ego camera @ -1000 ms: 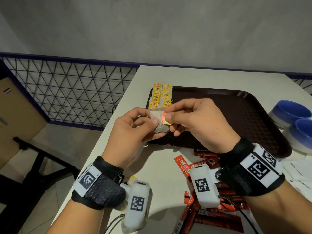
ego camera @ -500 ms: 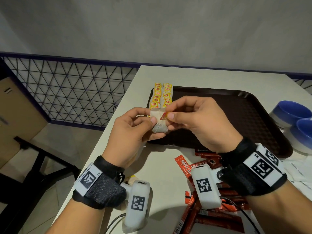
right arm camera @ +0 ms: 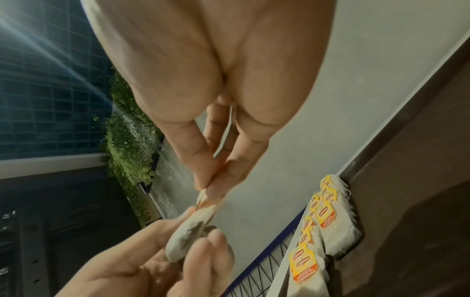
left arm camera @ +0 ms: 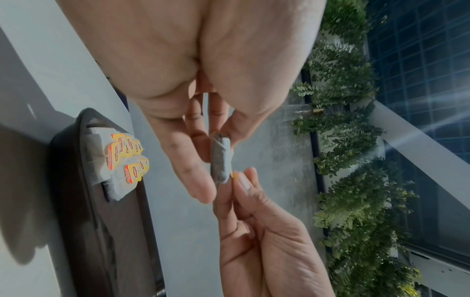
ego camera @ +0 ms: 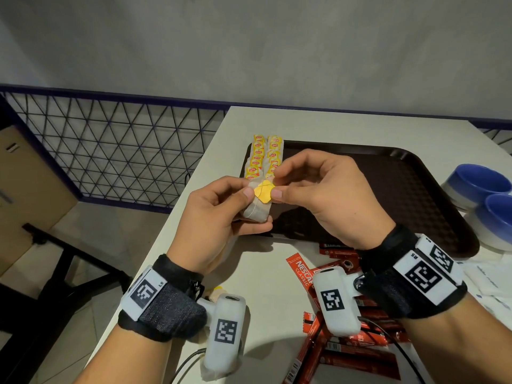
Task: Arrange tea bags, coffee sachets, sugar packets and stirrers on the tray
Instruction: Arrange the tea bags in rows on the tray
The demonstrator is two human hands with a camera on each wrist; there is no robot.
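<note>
One grey tea bag, yellow-tagged.

You see an evenly lit, slightly dim head view; soft shadows fall under both wrists onto the pale table, and the railing bends toward the frame edges. Both wrist views are strongly distorted, with the near palm a large blurred mass at the top. Streaks of glare fan across the dark window in each. A broad shadow darkens the tray in the right wrist view.
</note>
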